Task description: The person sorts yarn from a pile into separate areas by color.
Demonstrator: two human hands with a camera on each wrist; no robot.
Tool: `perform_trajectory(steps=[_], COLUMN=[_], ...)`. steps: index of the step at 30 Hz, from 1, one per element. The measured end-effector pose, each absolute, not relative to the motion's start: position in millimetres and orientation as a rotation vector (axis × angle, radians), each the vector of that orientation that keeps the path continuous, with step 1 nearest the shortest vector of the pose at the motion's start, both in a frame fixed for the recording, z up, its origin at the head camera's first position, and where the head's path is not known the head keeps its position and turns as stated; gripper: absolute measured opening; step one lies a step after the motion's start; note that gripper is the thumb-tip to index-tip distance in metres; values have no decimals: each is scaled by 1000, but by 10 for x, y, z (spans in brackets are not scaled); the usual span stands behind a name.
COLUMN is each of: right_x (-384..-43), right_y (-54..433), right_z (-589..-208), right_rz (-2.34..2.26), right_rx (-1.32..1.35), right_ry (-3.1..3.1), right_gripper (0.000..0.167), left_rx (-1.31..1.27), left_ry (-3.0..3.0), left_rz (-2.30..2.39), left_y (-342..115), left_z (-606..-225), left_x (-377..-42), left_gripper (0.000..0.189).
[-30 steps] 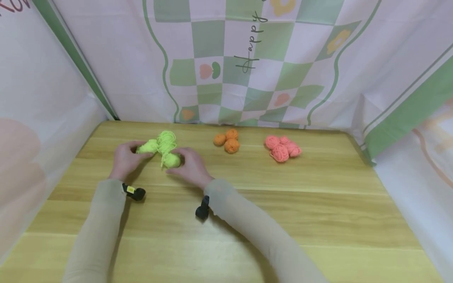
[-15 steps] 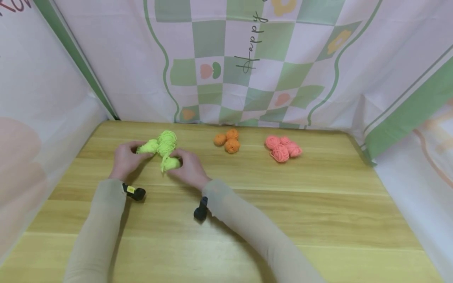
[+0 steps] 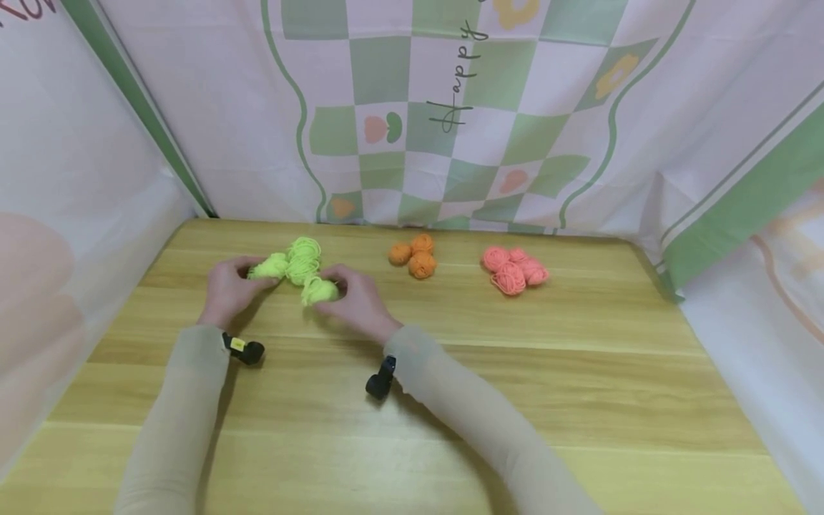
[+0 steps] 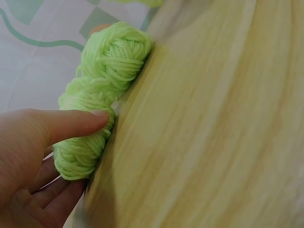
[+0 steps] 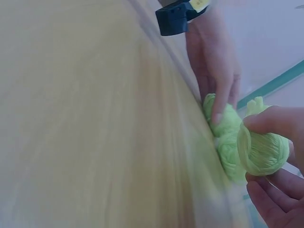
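On the left of the table, my left hand (image 3: pixel 230 292) holds a lime-green yarn ball (image 3: pixel 269 266), its thumb lying across the yarn in the left wrist view. A larger lime-green ball with loose loops (image 3: pixel 304 259) rests against that one. My right hand (image 3: pixel 358 302) grips a third lime-green yarn ball (image 3: pixel 319 290) between thumb and fingers, just in front of the looped ball. The right wrist view shows this gripped ball (image 5: pixel 266 151) close up, with a strand looped round its side. Whether it touches the table I cannot tell.
Orange yarn balls (image 3: pixel 421 265) form a small group at the back middle of the wooden table (image 3: pixel 309 443). Several coral-pink yarn balls (image 3: pixel 509 278) cluster to their right. A printed curtain (image 3: pixel 380 79) hangs behind, and cloth walls flank both sides.
The right hand first shifts slightly left and down with its lime-green yarn ball, then goes right and a little farther back. The left hand stays in place on its ball.
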State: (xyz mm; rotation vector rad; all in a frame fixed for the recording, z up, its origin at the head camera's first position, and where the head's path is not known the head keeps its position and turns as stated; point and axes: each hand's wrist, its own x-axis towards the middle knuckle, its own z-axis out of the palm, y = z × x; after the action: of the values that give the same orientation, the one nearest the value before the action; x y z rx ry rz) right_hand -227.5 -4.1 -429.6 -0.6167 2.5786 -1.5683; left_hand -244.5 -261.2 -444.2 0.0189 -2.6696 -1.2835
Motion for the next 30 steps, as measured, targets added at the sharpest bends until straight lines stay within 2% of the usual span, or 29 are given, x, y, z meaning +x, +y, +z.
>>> perform_trajectory(steps=[30], right_x=[-2184], right_y=[831], right_z=[-4184], right_rz=[-1713], right_rx=[-746], right_ry=[2589], right_gripper=[43], left_rx=[8], left_ry=[-2681], left_rz=[-1290], left_y=[-2607], left_z=[-4420], left_x=[-2432], left_gripper=[46])
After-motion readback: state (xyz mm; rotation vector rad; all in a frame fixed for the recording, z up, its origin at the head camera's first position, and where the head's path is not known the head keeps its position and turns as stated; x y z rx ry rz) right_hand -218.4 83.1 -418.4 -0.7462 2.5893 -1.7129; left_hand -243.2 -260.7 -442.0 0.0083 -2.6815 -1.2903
